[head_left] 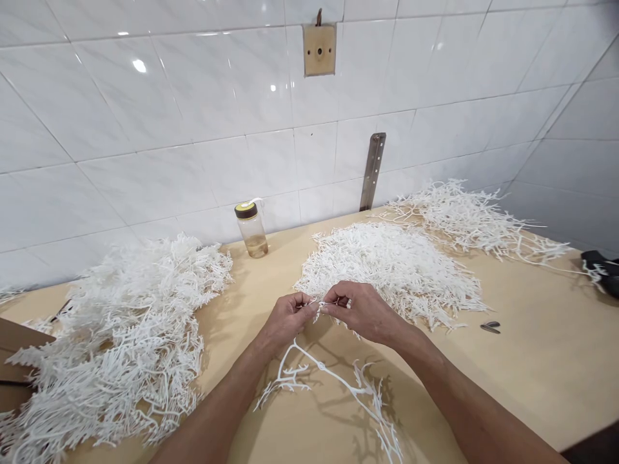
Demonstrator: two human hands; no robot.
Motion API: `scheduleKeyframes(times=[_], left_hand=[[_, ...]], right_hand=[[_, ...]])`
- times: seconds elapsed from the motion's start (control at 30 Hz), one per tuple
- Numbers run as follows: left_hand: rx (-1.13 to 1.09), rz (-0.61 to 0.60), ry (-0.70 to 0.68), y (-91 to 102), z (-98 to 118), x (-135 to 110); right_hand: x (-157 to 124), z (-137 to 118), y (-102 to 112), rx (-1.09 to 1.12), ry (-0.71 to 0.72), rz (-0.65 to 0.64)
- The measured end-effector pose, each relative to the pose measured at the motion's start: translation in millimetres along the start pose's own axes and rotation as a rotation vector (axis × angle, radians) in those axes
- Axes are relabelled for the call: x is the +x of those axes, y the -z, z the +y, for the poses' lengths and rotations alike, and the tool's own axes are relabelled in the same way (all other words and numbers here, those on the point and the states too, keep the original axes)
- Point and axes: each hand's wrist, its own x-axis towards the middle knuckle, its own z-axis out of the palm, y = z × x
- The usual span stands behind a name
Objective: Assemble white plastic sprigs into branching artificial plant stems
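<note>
My left hand point(290, 316) and my right hand point(360, 309) meet near the middle of the table, fingertips pinched together. Between them is a small white twig-like piece point(318, 308), partly hidden by the fingers. From below my left hand a larger white branching plastic-looking stem point(333, 374) hangs toward me, with small sprigs at its ends. Just behind my hands lies a heap of short white sprigs point(387, 267). Whether both hands grip the same piece is hard to make out.
A large white branch pile point(140, 335) covers the left side. Longer white branches point(464, 219) lie at the back right. A bottle with a dark lid point(252, 232) stands near the tiled wall. Small metal snips point(490, 327) and a black object point(602, 270) are on the right.
</note>
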Motion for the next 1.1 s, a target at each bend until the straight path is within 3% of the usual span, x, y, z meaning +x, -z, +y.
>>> scheduleKeyframes(times=[0.57, 1.1], left_hand=[[-0.136, -0.086, 0.062, -0.4, 1.6, -0.8], [0.028, -0.07, 0.01, -2.8, -1.7, -1.0]], right_hand=[[0.3, -2.4, -3.3, 0.079, -0.056, -0.021], [-0.5, -3.4, -7.6, 0.025, -0.035, 0.013]])
